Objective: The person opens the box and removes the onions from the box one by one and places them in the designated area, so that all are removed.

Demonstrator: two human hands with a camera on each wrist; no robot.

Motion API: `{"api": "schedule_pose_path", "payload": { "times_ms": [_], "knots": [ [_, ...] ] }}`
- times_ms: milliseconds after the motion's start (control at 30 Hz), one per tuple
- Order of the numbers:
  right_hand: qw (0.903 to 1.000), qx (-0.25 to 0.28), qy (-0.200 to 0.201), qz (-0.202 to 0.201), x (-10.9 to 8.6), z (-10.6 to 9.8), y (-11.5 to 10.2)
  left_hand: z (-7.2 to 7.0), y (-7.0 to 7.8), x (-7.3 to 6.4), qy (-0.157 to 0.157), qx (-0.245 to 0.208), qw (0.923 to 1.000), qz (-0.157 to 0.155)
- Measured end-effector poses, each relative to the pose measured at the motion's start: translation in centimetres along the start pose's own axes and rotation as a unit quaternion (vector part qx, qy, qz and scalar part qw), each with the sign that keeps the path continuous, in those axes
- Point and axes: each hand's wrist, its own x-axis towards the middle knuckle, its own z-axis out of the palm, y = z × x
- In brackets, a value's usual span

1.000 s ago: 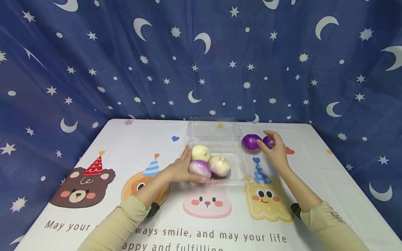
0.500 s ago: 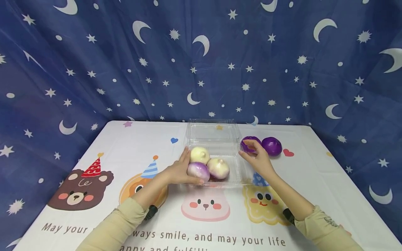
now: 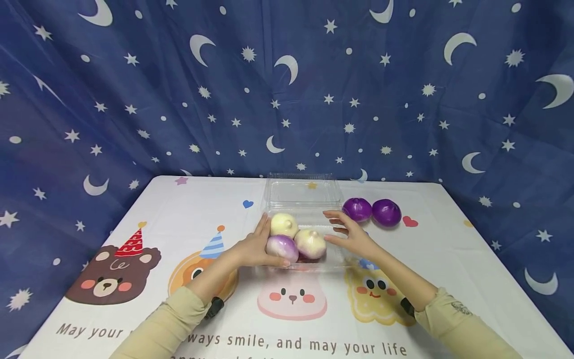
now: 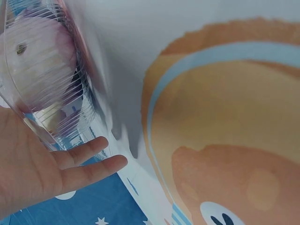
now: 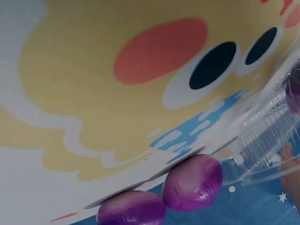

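The left hand (image 3: pixel 251 247) is laid with straight fingers along the left wall of the box (image 3: pixel 333 259), its thumb at the front; nothing is clasped by it. The box is best kept braced this way, with light pressure only, as thin clear plastic may buckle. The pale onions (image 3: pixel 310 244) are seated in its left part and, it is judged, are best lifted or nudged gently, lest the box be tipped. The right hand (image 3: pixel 352 238) is held over the right part, fingers apart and unladen; whether the nearest pale onion is touched by the thumb cannot be told. Its wrist should be kept clear of the rim.

Counted left to right: three pale onions, all inside one box; one lid (image 3: pixel 302 192), laid open behind; two purple onions (image 3: pixel 386 213), side by side on the table (image 3: pixel 471 259) just beyond the box.
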Motion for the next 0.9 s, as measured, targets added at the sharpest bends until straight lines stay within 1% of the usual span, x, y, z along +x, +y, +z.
{"api": "schedule_pose_path", "payload": {
  "times_ms": [100,300,367,533,667,800,900],
  "knots": [
    [0.9999,0.004,-0.015,-0.006,0.2,0.1,0.3,0.1,0.0,0.0,0.001,0.002,1.0,0.001],
    [0.9991,-0.007,-0.04,-0.012,0.6,0.5,0.4,0.0,0.2,0.0,0.001,0.003,1.0,-0.001],
    [0.9989,-0.012,-0.042,-0.015,0.6,0.7,0.6,0.1,0.2,0.0,0.001,0.001,1.0,-0.001],
    [0.998,-0.044,-0.034,-0.031,0.4,1.1,0.9,0.3,0.1,0.1,0.003,0.0,1.0,0.002],
    [0.9961,-0.069,-0.037,-0.041,0.4,1.3,0.9,0.3,0.1,0.1,0.006,-0.006,1.0,0.002],
    [0.9947,-0.087,-0.041,-0.035,0.4,1.4,0.8,0.3,0.0,0.1,0.006,-0.015,0.9999,0.005],
    [0.9933,-0.1,-0.05,-0.027,0.4,1.4,0.8,0.2,0.0,0.0,0.0,-0.013,0.9999,0.006]
  ]
}}
